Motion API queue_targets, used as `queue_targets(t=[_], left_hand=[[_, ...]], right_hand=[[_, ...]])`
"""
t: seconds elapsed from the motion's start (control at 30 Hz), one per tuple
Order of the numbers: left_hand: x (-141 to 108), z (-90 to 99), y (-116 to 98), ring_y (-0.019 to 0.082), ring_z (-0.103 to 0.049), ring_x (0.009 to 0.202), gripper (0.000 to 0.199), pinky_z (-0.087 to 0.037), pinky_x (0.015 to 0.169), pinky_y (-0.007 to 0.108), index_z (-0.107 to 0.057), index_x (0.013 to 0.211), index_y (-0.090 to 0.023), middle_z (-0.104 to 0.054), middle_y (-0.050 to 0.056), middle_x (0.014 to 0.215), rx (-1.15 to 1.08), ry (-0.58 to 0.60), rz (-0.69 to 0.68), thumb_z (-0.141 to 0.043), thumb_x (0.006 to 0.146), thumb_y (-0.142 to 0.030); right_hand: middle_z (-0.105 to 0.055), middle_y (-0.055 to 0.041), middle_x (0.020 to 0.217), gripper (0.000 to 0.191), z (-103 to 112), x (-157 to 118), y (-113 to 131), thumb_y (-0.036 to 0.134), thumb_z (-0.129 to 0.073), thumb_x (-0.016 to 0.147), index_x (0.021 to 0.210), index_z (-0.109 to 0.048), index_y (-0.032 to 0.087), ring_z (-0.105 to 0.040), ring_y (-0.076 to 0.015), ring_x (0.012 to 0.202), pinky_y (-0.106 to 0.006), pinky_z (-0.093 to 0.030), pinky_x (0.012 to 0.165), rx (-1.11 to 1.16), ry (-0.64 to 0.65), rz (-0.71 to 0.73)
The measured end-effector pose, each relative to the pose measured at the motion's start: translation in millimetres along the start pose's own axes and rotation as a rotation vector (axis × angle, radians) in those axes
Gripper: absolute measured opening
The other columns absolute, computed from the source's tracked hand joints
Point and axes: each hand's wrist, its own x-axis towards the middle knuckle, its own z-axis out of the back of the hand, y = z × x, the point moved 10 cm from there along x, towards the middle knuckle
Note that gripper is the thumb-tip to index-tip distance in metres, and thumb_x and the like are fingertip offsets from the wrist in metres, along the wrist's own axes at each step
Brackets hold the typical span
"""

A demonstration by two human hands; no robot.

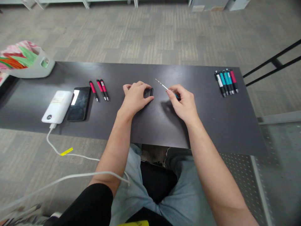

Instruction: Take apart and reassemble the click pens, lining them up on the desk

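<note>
My left hand (136, 98) rests low over the table. Its thumb and index finger bracket a short black pen grip (151, 91), seemingly touching both of its ends. My right hand (182, 102) pinches a teal pen barrel (176, 96), mostly hidden by the fingers. From it a thin white refill (162, 84) with a darker tip points up and left towards my left hand. A gap separates the refill from the black grip.
Red-and-black pens (102, 89) lie left of my left hand. Beyond them are a black phone (81, 108) and a white power bank (57, 106) with a cable. Several teal, white and red pens (227, 82) line up at right. A white basket (35, 70) stands far left.
</note>
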Motion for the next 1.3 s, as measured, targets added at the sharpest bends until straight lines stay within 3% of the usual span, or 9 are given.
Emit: queue_targets(t=[0.17, 0.27, 0.37, 0.43, 0.67, 0.9, 1.03, 1.17, 1.3], left_hand=[[-1, -0.9, 0, 0.048, -0.076, 0.151, 0.044, -0.039, 0.14, 0.069, -0.09, 0.142, -0.033, -0.089, 0.013, 0.157, -0.027, -0.016, -0.036, -0.105, 0.101, -0.031], [4, 2.6, -2, 0.042, -0.082, 0.146, 0.046, -0.049, 0.138, 0.063, -0.087, 0.148, -0.033, -0.091, 0.011, 0.154, -0.234, -0.087, -0.089, -0.106, 0.107, -0.044], [12, 6.7, -6, 0.033, -0.089, 0.132, 0.033, -0.063, 0.127, 0.051, -0.088, 0.136, -0.031, -0.095, 0.009, 0.14, -0.519, -0.15, -0.16, -0.097, 0.118, -0.057], [16, 7.7, -8, 0.03, -0.09, 0.124, 0.037, -0.069, 0.12, 0.046, -0.087, 0.123, -0.029, -0.096, 0.009, 0.128, -0.638, -0.165, -0.182, -0.094, 0.12, -0.065], [22, 6.6, -1, 0.027, -0.094, 0.114, 0.043, -0.076, 0.111, 0.044, -0.077, 0.115, -0.029, -0.094, 0.008, 0.116, -0.754, -0.237, -0.102, -0.09, 0.124, -0.068], [20, 12.8, 10, 0.025, -0.093, 0.114, 0.026, -0.073, 0.111, 0.041, -0.073, 0.122, -0.031, -0.096, 0.006, 0.124, -0.662, -0.344, -0.066, -0.078, 0.133, -0.054], [14, 5.0, -6, 0.029, -0.091, 0.123, 0.009, -0.064, 0.126, 0.05, -0.079, 0.124, -0.03, -0.096, 0.006, 0.129, -0.393, -0.202, -0.104, -0.087, 0.121, -0.027], [7, -12.2, -24, 0.036, -0.083, 0.14, 0.032, -0.043, 0.145, 0.068, -0.084, 0.136, -0.036, -0.097, 0.005, 0.145, -0.111, -0.03, -0.144, -0.089, 0.112, -0.016], [5, -19.7, -33, 0.041, -0.076, 0.146, 0.034, -0.039, 0.145, 0.074, -0.087, 0.138, -0.039, -0.097, 0.008, 0.147, -0.029, 0.023, -0.177, -0.087, 0.112, -0.016]], right_hand=[[-0.081, -0.0045, 0.097, 0.05, -1, -1, -3, 0.081, -0.075, 0.121, 0.106, -0.079, 0.033, -0.07, -0.0294, 0.09, -0.045, -0.06, 0.09, -0.023, 0.004, 0.013], [-0.083, -0.0048, 0.099, 0.05, -2, -1, -2, 0.08, -0.073, 0.122, 0.108, -0.08, 0.032, -0.071, -0.0295, 0.089, -0.045, -0.061, 0.091, -0.028, 0.02, 0.027], [-0.083, -0.0049, 0.101, 0.047, -2, -1, -1, 0.077, -0.07, 0.123, 0.109, -0.079, 0.033, -0.072, -0.0302, 0.091, -0.046, -0.061, 0.092, -0.048, 0.023, 0.034], [-0.083, -0.0049, 0.101, 0.044, -2, -1, 1, 0.074, -0.07, 0.124, 0.109, -0.079, 0.034, -0.072, -0.0305, 0.091, -0.046, -0.061, 0.093, -0.049, 0.03, 0.044], [-0.083, -0.0057, 0.101, 0.039, -4, -1, 2, 0.069, -0.071, 0.123, 0.109, -0.079, 0.034, -0.073, -0.0314, 0.091, -0.047, -0.062, 0.093, -0.066, 0.052, 0.043], [-0.087, -0.0065, 0.102, 0.029, 34, 0, -1, 0.06, -0.077, 0.118, 0.107, -0.081, 0.033, -0.079, -0.0315, 0.093, -0.048, -0.061, 0.092, -0.121, -0.04, 0.046], [-0.086, -0.0064, 0.098, 0.032, 55, 1, -17, 0.064, -0.08, 0.116, 0.108, -0.081, 0.033, -0.078, -0.0314, 0.089, -0.049, -0.061, 0.09, -0.146, -0.099, -0.004], [-0.085, -0.0053, 0.096, 0.034, 54, 1, -25, 0.066, -0.082, 0.115, 0.107, -0.081, 0.033, -0.077, -0.0304, 0.088, -0.048, -0.062, 0.09, -0.147, -0.096, -0.029], [-0.086, -0.0048, 0.097, 0.033, 46, 1, -24, 0.066, -0.081, 0.113, 0.105, -0.082, 0.033, -0.074, -0.0293, 0.087, -0.046, -0.06, 0.086, -0.137, -0.075, -0.028]])
